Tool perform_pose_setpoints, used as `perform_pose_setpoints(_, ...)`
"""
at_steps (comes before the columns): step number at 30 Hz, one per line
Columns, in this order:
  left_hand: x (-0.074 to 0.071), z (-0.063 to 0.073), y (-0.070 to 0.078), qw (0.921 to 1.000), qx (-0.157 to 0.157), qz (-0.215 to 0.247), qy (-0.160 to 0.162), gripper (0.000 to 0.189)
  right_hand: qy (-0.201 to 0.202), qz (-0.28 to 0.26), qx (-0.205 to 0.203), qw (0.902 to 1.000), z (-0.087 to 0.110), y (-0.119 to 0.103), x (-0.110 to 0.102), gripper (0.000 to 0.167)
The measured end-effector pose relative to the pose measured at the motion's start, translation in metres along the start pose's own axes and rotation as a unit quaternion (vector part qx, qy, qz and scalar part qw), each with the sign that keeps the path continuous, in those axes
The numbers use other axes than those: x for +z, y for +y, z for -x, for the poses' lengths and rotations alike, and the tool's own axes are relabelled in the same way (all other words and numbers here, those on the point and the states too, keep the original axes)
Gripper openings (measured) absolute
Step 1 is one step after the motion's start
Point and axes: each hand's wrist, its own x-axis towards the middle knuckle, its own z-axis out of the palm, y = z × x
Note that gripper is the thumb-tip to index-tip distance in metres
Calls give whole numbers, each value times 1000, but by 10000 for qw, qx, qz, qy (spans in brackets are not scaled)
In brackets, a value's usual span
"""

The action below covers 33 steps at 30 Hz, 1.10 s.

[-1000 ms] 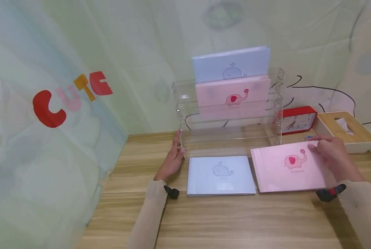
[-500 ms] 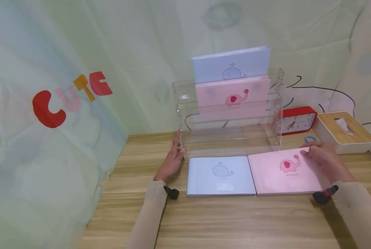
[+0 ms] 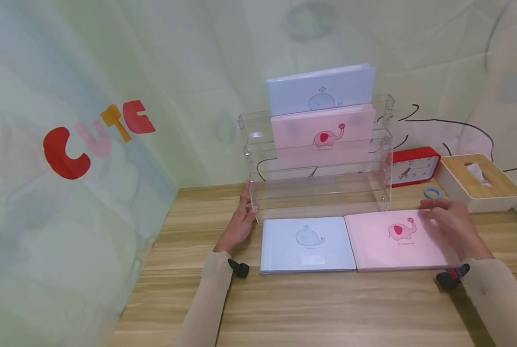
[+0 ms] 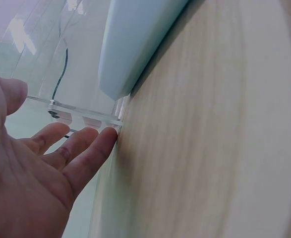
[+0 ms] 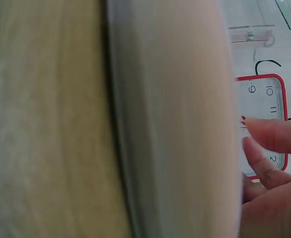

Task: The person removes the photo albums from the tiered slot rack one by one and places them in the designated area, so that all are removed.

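Elephant booklet (image 3: 393, 241) is lying, seemingly placed, by the relaxed right hand (image 3: 451, 224); extended left hand (image 3: 238, 226) is touching the clear rack (image 3: 319, 185); withdrawing seems needed.

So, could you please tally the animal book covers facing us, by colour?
Blue covers: 2, one flat on the table, one standing in the clear rack
Pink covers: 2, likewise one flat, one standing
Total: 4
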Motion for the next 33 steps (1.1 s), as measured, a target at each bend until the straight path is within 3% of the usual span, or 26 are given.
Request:
perform_pose_setpoints(6, 0, -1, 0, 10000, 25, -40, 2, 80, 179, 20, -262, 9995, 0, -3, 5, 70)
perform_pose_setpoints(15, 0, -2, 0, 9999, 42, -103, 20, 80, 500, 7, -1180, 9918, 3, -21, 9, 69)
perform_pose_setpoints(23, -1, -1, -2, 9999, 115, -54, 34, 82, 845, -75, -2467, 9654, 14, -56, 10, 62)
perform_pose_setpoints(33, -1, -2, -3, 9998, 202, 26, -27, 82, 924, -530, -3207, 9412, 23, -104, 16, 57)
